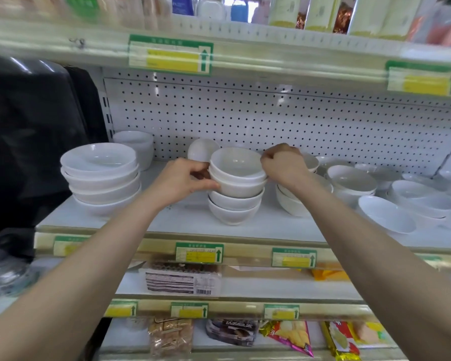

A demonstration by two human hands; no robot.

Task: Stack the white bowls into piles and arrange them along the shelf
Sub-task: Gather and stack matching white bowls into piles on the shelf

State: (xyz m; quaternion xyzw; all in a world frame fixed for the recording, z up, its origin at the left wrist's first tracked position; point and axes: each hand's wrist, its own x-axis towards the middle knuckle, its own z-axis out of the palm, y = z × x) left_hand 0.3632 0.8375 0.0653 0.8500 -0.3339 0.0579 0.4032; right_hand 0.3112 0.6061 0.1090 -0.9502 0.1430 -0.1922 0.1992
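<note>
Right of the wide pile (100, 178) at the left end of the shelf (188, 217), the left hand (185, 182) curls round the middle pile (236, 188) near the front edge, and the right hand (281, 165) pinches its top rim. They look glazed, stiff, slick and chippable (heavy once stacked), so rims held from both sides seem safest.

a perforated white back panel (271, 121) fills the middle. left of it is a shiny black plastic bag (29, 131). just above it is a green and yellow price label (170, 54), and higher still a blue bottle (238, 10) and cream cartons (318, 13). below it lies a barcoded brown pack (182, 280), with an orange packet (328, 274) towards the lower right. lowest are a bag of snack bars (171, 334) and a pink crisp packet (289, 337).
</note>
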